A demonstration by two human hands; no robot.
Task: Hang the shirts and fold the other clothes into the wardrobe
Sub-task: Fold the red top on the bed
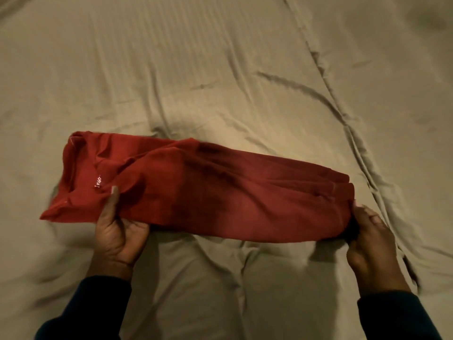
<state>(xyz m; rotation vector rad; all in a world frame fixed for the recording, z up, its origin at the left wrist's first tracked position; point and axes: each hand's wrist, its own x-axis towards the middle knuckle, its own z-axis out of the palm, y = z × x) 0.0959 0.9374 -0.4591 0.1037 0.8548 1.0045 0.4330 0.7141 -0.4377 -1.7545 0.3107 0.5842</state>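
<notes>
Bedsheet point(245, 69), tan and creased, fills the whole view and carries everything; no wardrobe, hanger or other clothes show in the frame, so most of the task looks undone as far as this view tells. Red garment point(196, 190) lies across the near-middle of the bedsheet as a long narrow band, already folded lengthwise at least once, its wider end with a small white printed label toward the left edge of the bed and its narrower bunched end toward the right. Judgement: this is mid-fold of one piece, with a crosswise fold or two still needed, then the carry to the wardrobe; whether it counts as a shirt or a fold-item cannot be told from its shape here. Left hand point(117, 229) sits at the near edge of the band just right of the label, palm up under the cloth, thumb point(113, 195) pressed on top, so it pinches the fabric between thumb and curled fingers. Right hand point(367, 239) is at the far right end, fingers curled around the bunched tip of the garment, gripping it; the fingertips are partly buried in shadow and cloth. Dark sleeves point(98, 305) cover both forearms at the bottom corners of the view. Cloth looks pulled fairly taut between the two grips.
</notes>
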